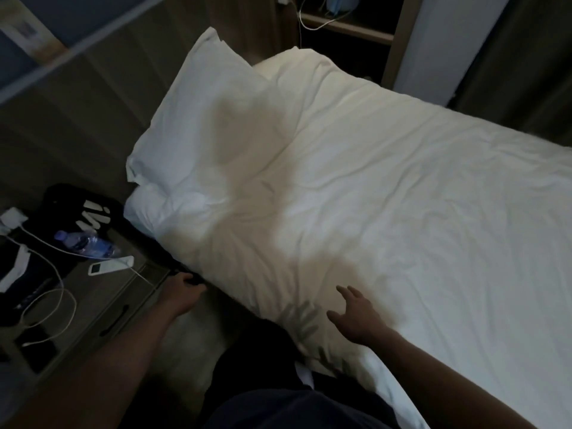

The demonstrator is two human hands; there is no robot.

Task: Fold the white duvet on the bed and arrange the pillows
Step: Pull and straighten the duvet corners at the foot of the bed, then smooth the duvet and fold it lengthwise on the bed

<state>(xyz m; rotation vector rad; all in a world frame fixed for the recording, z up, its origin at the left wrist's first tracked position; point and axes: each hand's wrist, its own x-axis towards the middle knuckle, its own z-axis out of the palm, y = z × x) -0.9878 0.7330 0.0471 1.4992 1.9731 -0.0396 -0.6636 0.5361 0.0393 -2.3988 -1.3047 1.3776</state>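
The white duvet [402, 196] lies spread and wrinkled over the bed, reaching its near edge. A white pillow [201, 125] leans at the head of the bed on the left, with a second pillow [148, 209] partly under it. My right hand [356, 317] hovers with spread fingers over the duvet's near edge. My left hand [182, 289] reaches down into the dark gap by the bed's near corner; its fingertips are hidden there, and what they touch cannot be made out.
A bedside table [93, 305] stands at the left with a plastic bottle [86, 244], a white remote [111, 264], a black bag [80, 209] and a white cable [55, 292]. A shelf [346, 26] and curtains [532, 57] lie beyond the bed.
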